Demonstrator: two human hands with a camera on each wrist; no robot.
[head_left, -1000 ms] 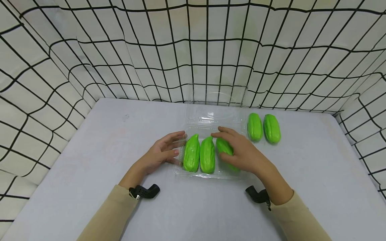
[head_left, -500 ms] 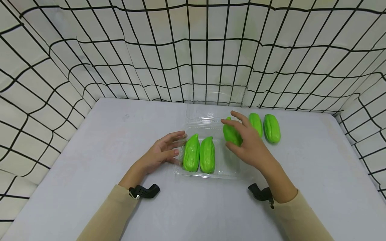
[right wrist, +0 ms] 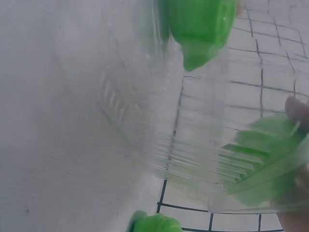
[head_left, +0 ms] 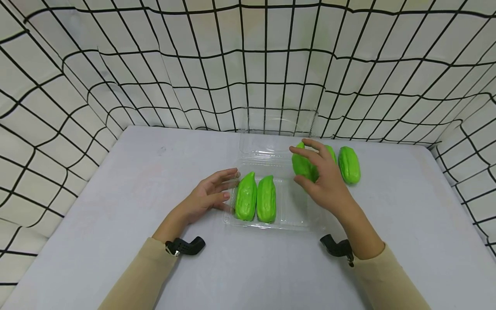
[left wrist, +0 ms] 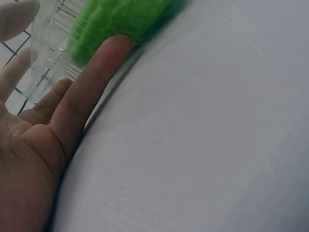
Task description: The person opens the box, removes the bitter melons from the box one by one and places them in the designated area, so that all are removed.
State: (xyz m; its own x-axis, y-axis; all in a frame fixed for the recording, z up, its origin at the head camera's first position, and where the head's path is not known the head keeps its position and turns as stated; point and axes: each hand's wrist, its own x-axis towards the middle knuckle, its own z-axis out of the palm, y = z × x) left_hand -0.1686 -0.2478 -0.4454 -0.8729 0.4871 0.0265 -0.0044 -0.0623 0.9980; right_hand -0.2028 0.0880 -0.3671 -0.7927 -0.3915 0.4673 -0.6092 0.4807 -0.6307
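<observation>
My right hand (head_left: 328, 181) holds a green ridged gourd (head_left: 301, 165) between thumb and fingers, above the right rear part of a clear plastic clamshell box (head_left: 292, 206). In the right wrist view that gourd (right wrist: 263, 159) shows blurred through the box's clear plastic. Two more green gourds (head_left: 246, 198) lie side by side in the left half of the box. My left hand (head_left: 205, 196) rests against the box's left side, its fingers (left wrist: 91, 82) extended and holding no gourd. Behind my right hand, another gourd (head_left: 330, 153) is partly hidden.
A further green gourd (head_left: 349, 165) lies on the white table (head_left: 174, 159), right of the box. The box's raised lid (head_left: 271, 144) stands at the back. Black netting (head_left: 267, 69) over white cloth encloses the table's back and sides.
My right hand has lifted the third gourd out of the box's right half and carried it back and slightly right. My left hand and the other gourds have stayed put.
</observation>
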